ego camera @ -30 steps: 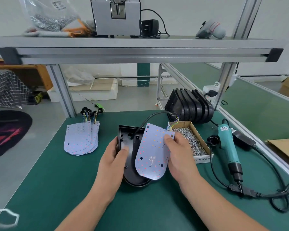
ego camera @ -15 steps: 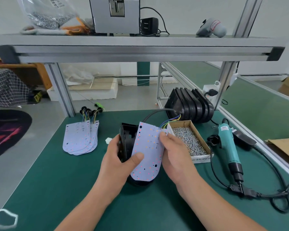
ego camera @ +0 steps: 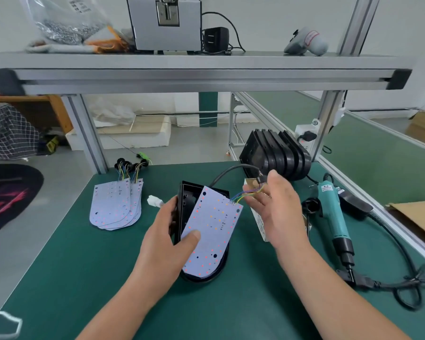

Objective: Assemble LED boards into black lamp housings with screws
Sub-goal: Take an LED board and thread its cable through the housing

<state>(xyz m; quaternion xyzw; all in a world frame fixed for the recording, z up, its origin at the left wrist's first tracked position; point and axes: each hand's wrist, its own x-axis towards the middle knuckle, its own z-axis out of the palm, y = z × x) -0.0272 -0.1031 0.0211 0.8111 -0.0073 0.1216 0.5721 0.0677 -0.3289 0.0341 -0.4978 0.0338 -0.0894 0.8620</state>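
At the middle of the counter (ego camera: 84, 266), the left hand (ego camera: 167, 239) grips the tilted black lamp housing (ego camera: 182, 212), its thumb pressing the LED board (ego camera: 211, 229) against it. The right hand (ego camera: 272, 207), fingers curled, pinches the board's coloured wires (ego camera: 241, 196) just above its top corner. Spare boards (ego camera: 115, 207) lie to the left and a teal screwdriver (ego camera: 334, 217) lies to the right.

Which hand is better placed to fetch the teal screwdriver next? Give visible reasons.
Right, probably. The right hand, pinching the wires, is nearer the teal screwdriver lying to its right. The left hand grips the black housing, thumb pressing the LED board, so it is busy steadying them.
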